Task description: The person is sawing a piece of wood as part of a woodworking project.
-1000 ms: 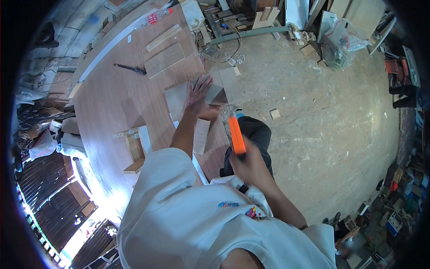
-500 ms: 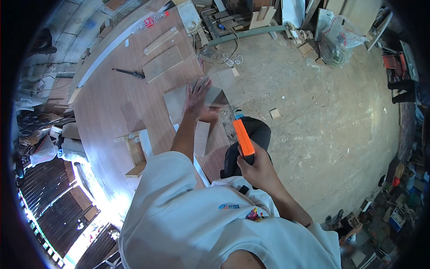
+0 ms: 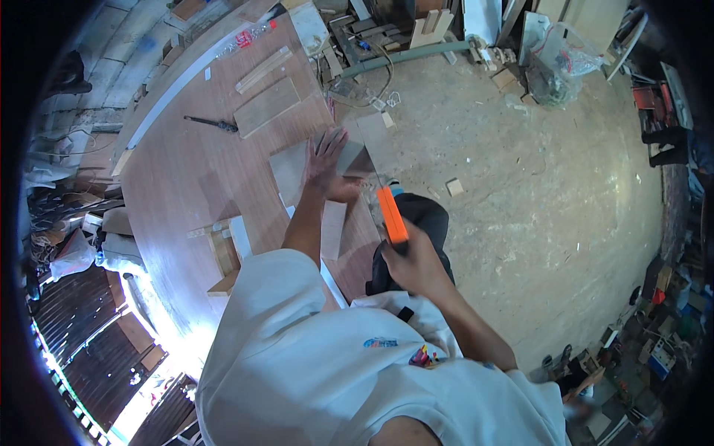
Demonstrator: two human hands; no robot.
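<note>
My left hand (image 3: 324, 167) lies spread on a pale board (image 3: 288, 167) at the edge of the brown wooden worktop (image 3: 171, 208), fingers stretched out. My right hand (image 3: 409, 256) is closed on the orange-and-black handle of a hand saw (image 3: 391, 212), whose thin blade reaches forward to the board's right side; the cut itself is too small to make out. A short pale block (image 3: 332, 230) lies beside my left wrist. My bent leg (image 3: 424, 219) in dark trousers is under the saw.
On the worktop are wood pieces (image 3: 266, 108), a dark tool (image 3: 210, 123), a plastic bottle (image 3: 245, 37) and a small wooden frame (image 3: 227, 256). Scrap boards (image 3: 431, 30) and a filled plastic bag (image 3: 558, 67) line the far wall. Other people (image 3: 669, 145) (image 3: 580, 386) appear at the right.
The saw and my right hand moved back toward me by half a second ago and are now pushed forward again. My left hand stays on the board.
</note>
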